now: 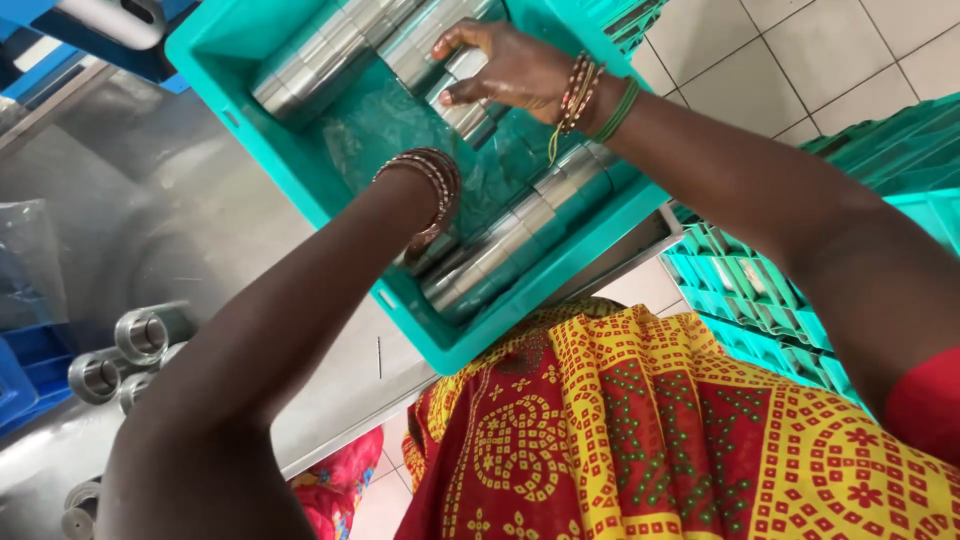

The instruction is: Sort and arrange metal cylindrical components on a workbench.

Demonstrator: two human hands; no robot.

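A teal plastic crate (300, 170) sits on a steel table and holds rows of shiny metal cylinders (510, 245) over a plastic liner. My right hand (515, 70), reaching in from the right with thread bands at the wrist, has its fingers closed around one metal cylinder (462, 112) near the crate's middle. My left hand (428, 234) dips into the crate from the lower left. It is mostly hidden behind my bangled wrist and touches the cylinder row there; its grip cannot be seen.
Several hollow metal sleeves (148, 335) lie on the steel table (200, 220) at left, beside a blue crate (25, 375) and a clear plastic bag (30, 260). Stacked teal crates (780, 310) stand on the tiled floor (800, 50) at right.
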